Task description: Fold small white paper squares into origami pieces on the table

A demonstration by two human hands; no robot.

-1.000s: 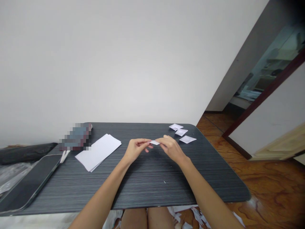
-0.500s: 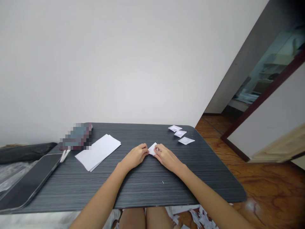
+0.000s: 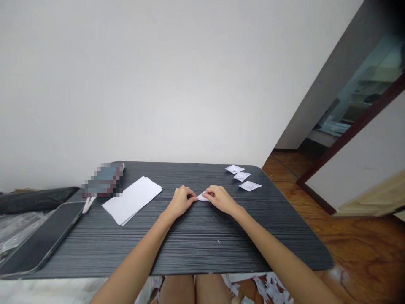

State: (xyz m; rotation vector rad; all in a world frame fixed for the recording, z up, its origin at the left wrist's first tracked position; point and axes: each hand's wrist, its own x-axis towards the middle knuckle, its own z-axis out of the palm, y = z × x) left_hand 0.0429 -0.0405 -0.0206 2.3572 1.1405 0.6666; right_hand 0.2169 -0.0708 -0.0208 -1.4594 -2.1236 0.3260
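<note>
The small white folded paper piece (image 3: pixel 203 196) lies low against the dark grey striped table (image 3: pixel 190 240), about midway between the left and right edges and a little nearer the far edge than the near one. Only a narrow sliver shows, tapering to a point at its left end. The left hand (image 3: pixel 182 202) pinches that pointed end with its fingertips. The right hand (image 3: pixel 219 198) presses on the other end and covers much of it. Its creases are too small to make out.
</note>
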